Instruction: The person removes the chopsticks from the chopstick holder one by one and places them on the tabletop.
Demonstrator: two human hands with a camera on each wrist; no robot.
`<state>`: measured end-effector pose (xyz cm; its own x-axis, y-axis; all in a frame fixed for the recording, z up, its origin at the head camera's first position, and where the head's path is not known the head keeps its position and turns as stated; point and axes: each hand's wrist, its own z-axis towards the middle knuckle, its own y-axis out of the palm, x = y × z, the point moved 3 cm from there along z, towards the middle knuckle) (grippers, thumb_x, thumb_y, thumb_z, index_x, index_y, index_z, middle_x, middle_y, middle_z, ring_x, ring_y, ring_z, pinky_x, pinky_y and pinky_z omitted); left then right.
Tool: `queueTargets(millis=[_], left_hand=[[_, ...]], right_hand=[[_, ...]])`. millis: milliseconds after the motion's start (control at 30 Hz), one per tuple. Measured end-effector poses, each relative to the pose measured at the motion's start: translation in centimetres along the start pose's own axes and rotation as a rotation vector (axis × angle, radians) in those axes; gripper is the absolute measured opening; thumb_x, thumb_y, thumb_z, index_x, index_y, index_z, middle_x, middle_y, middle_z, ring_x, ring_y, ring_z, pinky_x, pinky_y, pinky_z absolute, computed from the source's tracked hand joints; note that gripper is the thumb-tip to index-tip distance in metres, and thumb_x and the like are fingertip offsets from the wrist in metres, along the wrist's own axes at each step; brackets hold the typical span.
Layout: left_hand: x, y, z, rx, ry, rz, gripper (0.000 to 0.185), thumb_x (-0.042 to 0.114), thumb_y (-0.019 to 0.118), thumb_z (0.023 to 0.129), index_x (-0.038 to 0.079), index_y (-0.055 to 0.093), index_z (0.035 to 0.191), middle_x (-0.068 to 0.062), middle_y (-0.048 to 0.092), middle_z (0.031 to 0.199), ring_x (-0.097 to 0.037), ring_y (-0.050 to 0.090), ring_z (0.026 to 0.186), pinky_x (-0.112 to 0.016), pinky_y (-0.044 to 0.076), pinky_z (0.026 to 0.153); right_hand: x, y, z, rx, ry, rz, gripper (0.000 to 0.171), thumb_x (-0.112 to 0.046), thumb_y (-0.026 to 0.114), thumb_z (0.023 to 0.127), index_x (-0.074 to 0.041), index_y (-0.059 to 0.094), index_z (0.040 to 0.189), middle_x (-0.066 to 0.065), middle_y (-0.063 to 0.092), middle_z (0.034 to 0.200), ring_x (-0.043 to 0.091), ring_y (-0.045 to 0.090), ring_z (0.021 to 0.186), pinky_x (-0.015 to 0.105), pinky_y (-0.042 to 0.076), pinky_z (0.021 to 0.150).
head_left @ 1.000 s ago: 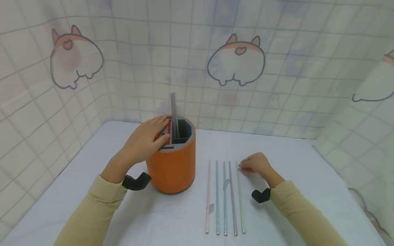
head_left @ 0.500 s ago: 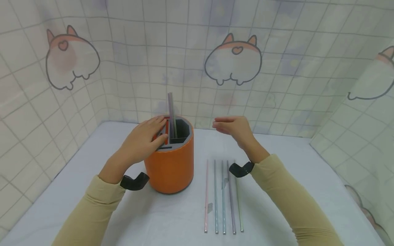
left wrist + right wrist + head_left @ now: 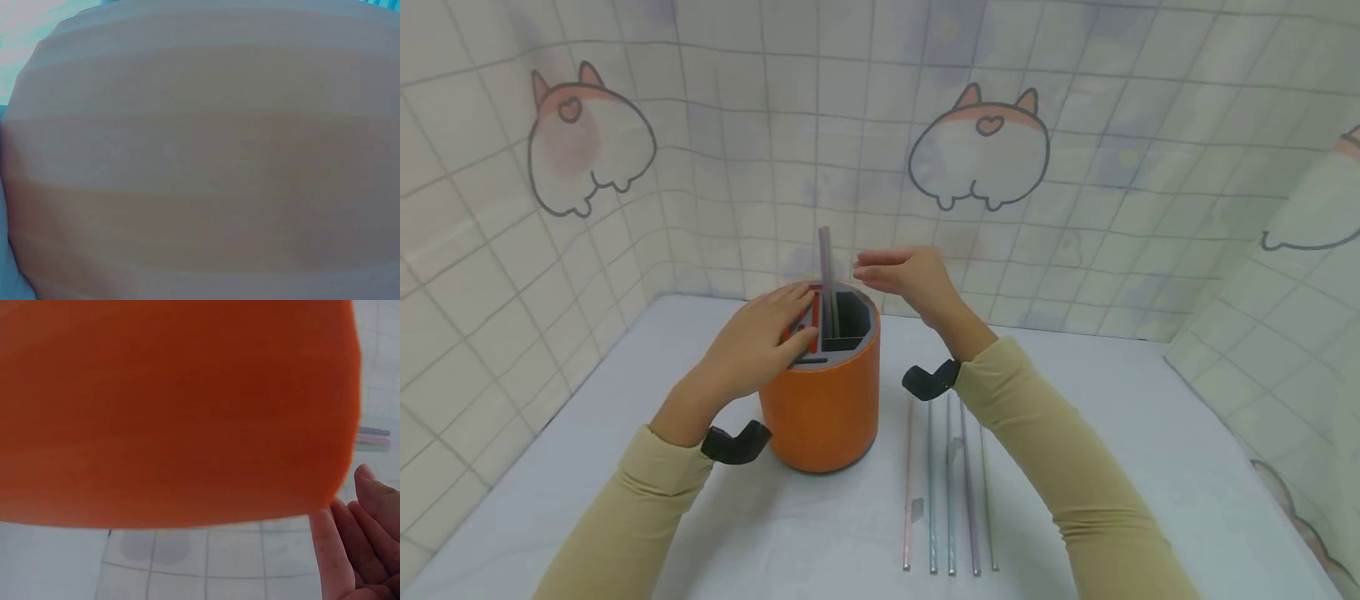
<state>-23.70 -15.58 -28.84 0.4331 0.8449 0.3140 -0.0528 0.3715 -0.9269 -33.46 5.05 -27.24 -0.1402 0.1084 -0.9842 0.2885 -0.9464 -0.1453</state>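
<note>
An orange round holder point(image 3: 822, 421) with a grey compartmented top stands left of centre. My left hand point(image 3: 751, 342) rests on its top left, fingers spread over the rim. A few thin pastel straws point(image 3: 826, 283) stand upright in its compartment, their tips point(image 3: 375, 439) showing in the right wrist view. Just right of these straws hovers my right hand point(image 3: 910, 279), fingers stretched toward them and apart from them, holding nothing. In the right wrist view, the right hand point(image 3: 362, 550) shows beyond the holder's orange wall point(image 3: 187, 412). The holder's blurred side point(image 3: 200, 150) fills the left wrist view.
Several pastel straws point(image 3: 951, 500) lie side by side on the white tabletop point(image 3: 820, 533), right of the holder and partly under the right forearm. Behind stands a gridded curtain point(image 3: 850, 125) with cartoon animal prints.
My right hand has risen from beside the green straw on the table and moved left, up to the upright straws. The left hand stays on the holder.
</note>
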Motion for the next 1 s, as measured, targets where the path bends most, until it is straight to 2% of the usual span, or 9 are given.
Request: queueTargets(millis=[167, 300, 467, 733, 1000], left_hand=[[0.0, 0.0, 0.0, 0.000, 0.001, 0.004, 0.061, 0.035, 0.043, 0.106, 0.002, 0.029, 0.155, -0.015, 0.026, 0.164, -0.034, 0.022, 0.153, -0.052, 0.016, 0.127], [0.0, 0.0, -0.1, 0.002, -0.004, 0.004, 0.061, 0.035, 0.044, 0.105, 0.002, 0.030, 0.155, -0.015, 0.026, 0.164, -0.034, 0.022, 0.153, -0.053, 0.017, 0.127], [0.1, 0.0, 0.0, 0.004, -0.003, -0.001, 0.061, 0.034, 0.045, 0.105, 0.001, 0.030, 0.155, -0.016, 0.027, 0.164, -0.034, 0.022, 0.153, -0.053, 0.017, 0.127], [0.1, 0.1, 0.1, 0.005, -0.002, 0.000, 0.061, 0.033, 0.044, 0.105, 0.000, 0.031, 0.155, -0.015, 0.027, 0.164, -0.034, 0.022, 0.153, -0.052, 0.016, 0.127], [0.2, 0.0, 0.0, 0.002, -0.007, 0.009, 0.061, 0.033, 0.044, 0.105, 0.001, 0.030, 0.155, -0.016, 0.026, 0.164, -0.034, 0.022, 0.153, -0.052, 0.016, 0.127]], right_hand=[[-0.3, 1.3, 0.3, -0.041, -0.051, 0.014, 0.038, -0.009, 0.076, 0.087, 0.005, 0.068, 0.122, 0.016, 0.071, 0.123, 0.024, 0.071, 0.111, 0.032, 0.058, 0.096], [-0.7, 2.2, 0.4, -0.057, -0.080, -0.034, 0.036, -0.012, 0.075, 0.088, 0.002, 0.070, 0.121, 0.014, 0.071, 0.123, 0.024, 0.071, 0.110, 0.033, 0.057, 0.097], [-0.9, 2.8, 0.5, -0.046, -0.054, -0.062, 0.034, -0.013, 0.076, 0.088, -0.001, 0.072, 0.120, 0.014, 0.072, 0.122, 0.025, 0.072, 0.108, 0.033, 0.058, 0.096], [-1.0, 3.1, 0.7, -0.024, -0.004, -0.057, 0.031, -0.012, 0.076, 0.088, 0.000, 0.073, 0.116, 0.016, 0.073, 0.117, 0.024, 0.074, 0.104, 0.033, 0.058, 0.095], [-1.3, 2.6, 0.8, 0.017, -0.025, -0.050, 0.028, -0.013, 0.077, 0.087, 0.001, 0.074, 0.112, 0.017, 0.075, 0.111, 0.023, 0.076, 0.097, 0.032, 0.060, 0.090]])
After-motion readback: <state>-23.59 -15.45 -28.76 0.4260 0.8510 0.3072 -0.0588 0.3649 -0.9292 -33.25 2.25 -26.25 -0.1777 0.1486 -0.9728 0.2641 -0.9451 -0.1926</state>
